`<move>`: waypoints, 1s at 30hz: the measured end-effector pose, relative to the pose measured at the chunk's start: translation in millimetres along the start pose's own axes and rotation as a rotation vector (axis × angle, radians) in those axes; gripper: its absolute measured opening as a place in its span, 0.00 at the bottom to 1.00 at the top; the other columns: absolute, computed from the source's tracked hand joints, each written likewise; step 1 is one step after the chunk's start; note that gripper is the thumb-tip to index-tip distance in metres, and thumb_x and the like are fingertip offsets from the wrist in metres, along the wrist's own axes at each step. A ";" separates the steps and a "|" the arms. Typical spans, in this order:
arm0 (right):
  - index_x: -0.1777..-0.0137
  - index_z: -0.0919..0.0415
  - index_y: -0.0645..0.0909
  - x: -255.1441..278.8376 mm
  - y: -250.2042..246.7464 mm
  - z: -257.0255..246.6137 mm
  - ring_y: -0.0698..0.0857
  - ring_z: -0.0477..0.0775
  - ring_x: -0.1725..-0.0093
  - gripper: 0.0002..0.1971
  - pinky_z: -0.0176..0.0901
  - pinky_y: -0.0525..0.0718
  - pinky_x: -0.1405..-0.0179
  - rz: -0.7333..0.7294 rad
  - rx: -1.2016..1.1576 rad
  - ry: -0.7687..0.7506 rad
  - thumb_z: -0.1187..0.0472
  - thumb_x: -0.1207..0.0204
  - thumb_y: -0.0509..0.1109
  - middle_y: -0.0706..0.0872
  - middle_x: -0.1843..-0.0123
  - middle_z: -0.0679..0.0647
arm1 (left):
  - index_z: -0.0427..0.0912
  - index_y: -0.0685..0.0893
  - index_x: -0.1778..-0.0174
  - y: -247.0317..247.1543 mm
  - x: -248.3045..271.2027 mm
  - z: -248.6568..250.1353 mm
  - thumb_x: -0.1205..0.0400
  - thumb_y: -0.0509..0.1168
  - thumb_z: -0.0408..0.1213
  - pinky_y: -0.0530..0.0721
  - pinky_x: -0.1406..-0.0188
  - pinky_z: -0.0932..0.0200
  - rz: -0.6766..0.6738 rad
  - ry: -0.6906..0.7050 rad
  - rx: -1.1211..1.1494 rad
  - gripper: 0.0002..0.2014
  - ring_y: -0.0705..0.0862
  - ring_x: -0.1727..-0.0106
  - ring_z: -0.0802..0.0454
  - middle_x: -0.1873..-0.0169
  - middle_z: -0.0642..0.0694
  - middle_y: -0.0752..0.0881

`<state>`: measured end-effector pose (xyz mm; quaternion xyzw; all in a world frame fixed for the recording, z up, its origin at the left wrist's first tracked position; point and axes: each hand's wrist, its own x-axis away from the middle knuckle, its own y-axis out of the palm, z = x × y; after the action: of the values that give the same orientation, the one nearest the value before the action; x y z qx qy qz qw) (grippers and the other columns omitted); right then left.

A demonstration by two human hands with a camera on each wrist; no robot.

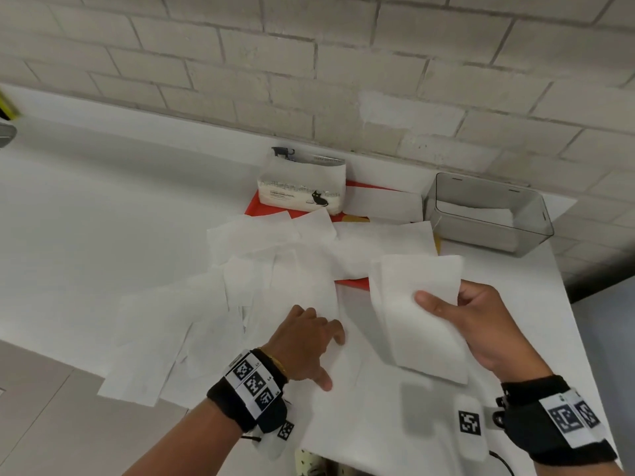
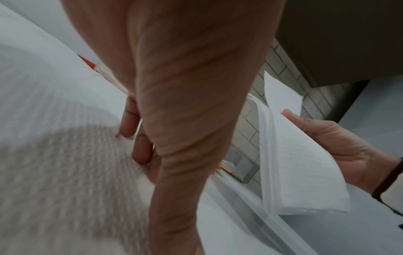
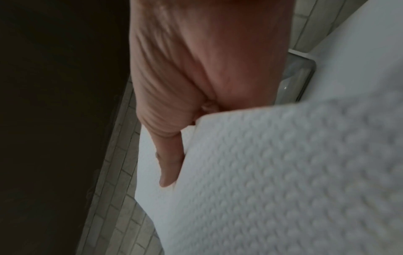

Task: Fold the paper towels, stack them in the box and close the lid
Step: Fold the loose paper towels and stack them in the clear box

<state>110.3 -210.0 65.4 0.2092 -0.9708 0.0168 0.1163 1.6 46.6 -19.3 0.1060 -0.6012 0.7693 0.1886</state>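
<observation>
My right hand (image 1: pixel 481 324) holds a folded stack of white paper towels (image 1: pixel 415 314) above the table, thumb on top and fingers beneath; the same stack (image 2: pixel 290 155) shows in the left wrist view and fills the right wrist view (image 3: pixel 283 172). My left hand (image 1: pixel 305 341) rests palm down on a loose paper towel (image 1: pixel 302 297) on the table, its fingers (image 2: pixel 139 151) pressing the sheet. Several unfolded towels (image 1: pixel 247 242) lie spread across the middle. The clear grey box (image 1: pixel 488 214) stands open at the back right with a folded towel inside.
A white paper-towel pack with a black cat print (image 1: pixel 302 190) stands on a red tray (image 1: pixel 254 204) by the brick wall. A white lid-like panel (image 1: pixel 381 201) lies left of the box. The table's right edge (image 1: pixel 563 293) runs near my right hand.
</observation>
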 end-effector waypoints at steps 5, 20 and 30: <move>0.45 0.60 0.93 3.8 -4.3 -1.2 0.96 0.59 0.47 0.15 0.45 0.94 0.53 -0.003 0.019 -0.005 0.68 0.33 0.83 0.96 0.46 0.57 | 0.55 0.82 0.37 -1.6 -4.5 -2.4 0.33 0.84 0.59 0.72 0.35 0.56 -0.058 -0.038 0.090 0.31 0.75 0.37 0.49 0.38 0.52 0.77; 0.41 0.65 0.90 -0.3 -4.4 -23.6 0.96 0.57 0.53 0.17 0.45 0.93 0.59 -0.023 -0.224 -0.007 0.68 0.31 0.77 0.95 0.45 0.62 | 0.46 0.88 0.41 -58.0 -5.3 19.8 0.12 0.72 0.44 0.88 0.32 0.42 0.330 -0.101 1.418 0.08 0.92 0.41 0.47 0.45 0.50 0.94; 0.36 0.55 0.90 -6.7 11.1 -7.9 0.95 0.55 0.43 0.21 0.52 0.91 0.43 0.107 -0.016 -0.067 0.69 0.29 0.84 0.96 0.42 0.51 | 0.44 0.88 0.28 -53.2 -28.6 88.7 0.07 0.60 0.46 0.89 0.34 0.46 0.314 -0.144 1.961 0.18 0.91 0.33 0.42 0.35 0.41 0.92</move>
<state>113.4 -196.5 71.6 0.1566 -0.9840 0.0081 0.0843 44.1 -32.7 39.2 0.1807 0.2833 0.9337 -0.1234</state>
